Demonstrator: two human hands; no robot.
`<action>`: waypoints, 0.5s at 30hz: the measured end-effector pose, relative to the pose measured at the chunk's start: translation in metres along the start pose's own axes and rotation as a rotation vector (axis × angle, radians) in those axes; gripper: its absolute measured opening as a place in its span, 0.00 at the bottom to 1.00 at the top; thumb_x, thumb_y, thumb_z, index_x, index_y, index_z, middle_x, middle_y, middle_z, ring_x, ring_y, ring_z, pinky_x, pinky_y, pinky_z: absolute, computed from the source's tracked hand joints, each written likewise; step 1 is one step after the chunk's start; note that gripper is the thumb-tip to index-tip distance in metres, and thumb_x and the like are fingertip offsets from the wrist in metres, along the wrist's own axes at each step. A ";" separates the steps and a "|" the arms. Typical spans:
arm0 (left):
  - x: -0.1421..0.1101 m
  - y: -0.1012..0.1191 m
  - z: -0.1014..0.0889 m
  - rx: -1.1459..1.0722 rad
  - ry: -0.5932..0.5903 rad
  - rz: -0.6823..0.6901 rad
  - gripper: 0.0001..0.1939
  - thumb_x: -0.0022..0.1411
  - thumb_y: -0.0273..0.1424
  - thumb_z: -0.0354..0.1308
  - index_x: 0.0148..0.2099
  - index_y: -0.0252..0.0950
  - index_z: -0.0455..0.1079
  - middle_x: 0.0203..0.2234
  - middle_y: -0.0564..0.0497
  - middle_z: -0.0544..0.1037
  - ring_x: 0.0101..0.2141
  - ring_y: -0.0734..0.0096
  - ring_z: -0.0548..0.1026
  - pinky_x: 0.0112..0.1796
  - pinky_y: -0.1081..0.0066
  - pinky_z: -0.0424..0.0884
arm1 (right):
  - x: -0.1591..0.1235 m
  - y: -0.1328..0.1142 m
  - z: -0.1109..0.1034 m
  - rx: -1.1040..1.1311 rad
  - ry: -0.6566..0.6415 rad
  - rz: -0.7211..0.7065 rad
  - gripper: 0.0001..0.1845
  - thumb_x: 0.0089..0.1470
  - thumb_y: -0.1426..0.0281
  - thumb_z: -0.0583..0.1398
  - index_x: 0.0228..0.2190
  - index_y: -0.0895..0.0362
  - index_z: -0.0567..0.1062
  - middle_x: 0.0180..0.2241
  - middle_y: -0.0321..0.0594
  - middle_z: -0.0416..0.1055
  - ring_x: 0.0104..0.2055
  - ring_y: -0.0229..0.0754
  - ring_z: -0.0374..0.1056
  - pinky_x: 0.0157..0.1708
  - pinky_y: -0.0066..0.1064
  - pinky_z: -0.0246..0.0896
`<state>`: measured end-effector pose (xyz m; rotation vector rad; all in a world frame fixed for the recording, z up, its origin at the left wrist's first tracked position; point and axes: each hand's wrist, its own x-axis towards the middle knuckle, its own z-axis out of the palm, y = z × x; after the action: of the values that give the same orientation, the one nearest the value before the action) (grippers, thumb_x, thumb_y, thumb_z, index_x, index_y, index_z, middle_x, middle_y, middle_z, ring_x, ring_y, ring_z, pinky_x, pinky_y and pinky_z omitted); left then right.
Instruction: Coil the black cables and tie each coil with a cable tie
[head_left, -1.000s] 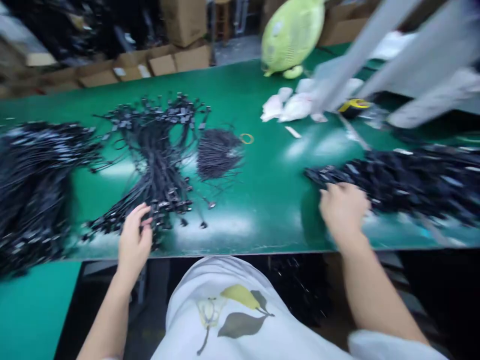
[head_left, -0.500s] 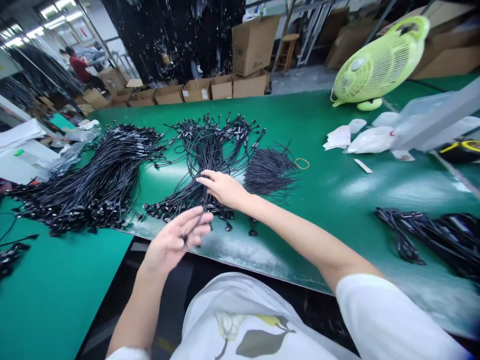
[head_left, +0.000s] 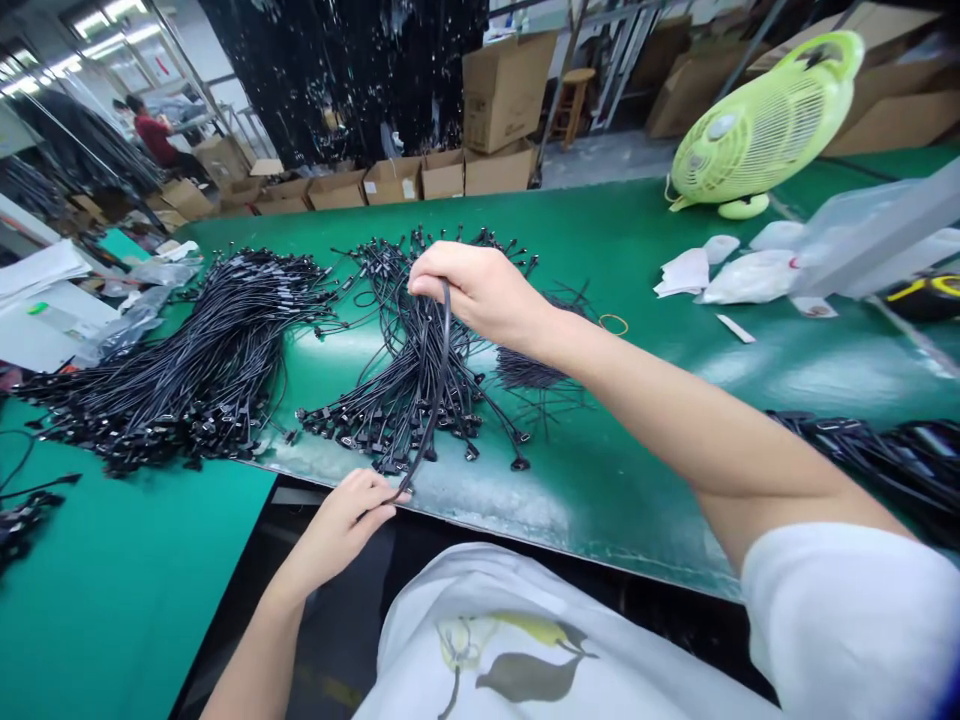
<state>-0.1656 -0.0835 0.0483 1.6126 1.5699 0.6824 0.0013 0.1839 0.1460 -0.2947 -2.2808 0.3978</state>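
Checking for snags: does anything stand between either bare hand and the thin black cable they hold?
Nothing visible does: the right hand pinches the thin black cable above, the left hand holds it below. The pile of black cables lies behind it.

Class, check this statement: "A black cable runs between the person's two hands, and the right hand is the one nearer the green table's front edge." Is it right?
Not quite: the head view shows the left hand nearer the front edge of the green table. The black cable does run between it and the right hand.
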 end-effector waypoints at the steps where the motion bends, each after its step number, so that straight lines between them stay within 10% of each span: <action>1: 0.001 0.003 0.002 -0.041 -0.033 0.028 0.14 0.66 0.36 0.50 0.46 0.41 0.76 0.39 0.45 0.76 0.43 0.61 0.70 0.47 0.62 0.67 | 0.005 -0.004 -0.006 0.000 0.013 -0.012 0.26 0.64 0.53 0.46 0.35 0.59 0.73 0.35 0.37 0.68 0.41 0.39 0.65 0.45 0.35 0.57; 6: -0.017 0.006 -0.003 -0.734 -0.014 0.281 0.18 0.64 0.41 0.52 0.27 0.38 0.72 0.12 0.55 0.62 0.13 0.77 0.60 0.17 0.74 0.61 | 0.008 0.013 -0.023 -0.028 0.156 -0.007 0.21 0.64 0.57 0.50 0.33 0.58 0.74 0.35 0.36 0.67 0.43 0.38 0.64 0.47 0.37 0.58; 11: -0.032 0.010 -0.028 -0.670 0.263 0.508 0.17 0.63 0.45 0.52 0.29 0.43 0.75 0.16 0.53 0.62 0.20 0.74 0.67 0.32 0.65 0.74 | -0.018 0.005 -0.002 0.171 -0.391 -0.110 0.19 0.63 0.59 0.51 0.30 0.57 0.74 0.31 0.37 0.69 0.35 0.37 0.66 0.40 0.34 0.64; 15: -0.033 0.007 -0.037 -0.423 0.294 0.472 0.19 0.63 0.44 0.52 0.27 0.43 0.78 0.24 0.46 0.70 0.32 0.64 0.71 0.47 0.53 0.71 | -0.018 0.000 -0.010 0.155 0.099 -0.001 0.23 0.66 0.58 0.44 0.37 0.56 0.73 0.41 0.39 0.69 0.46 0.39 0.66 0.48 0.38 0.61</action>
<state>-0.1949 -0.1101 0.0787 1.6091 1.1244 1.4549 0.0205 0.1798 0.1407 -0.2294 -2.1399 0.5441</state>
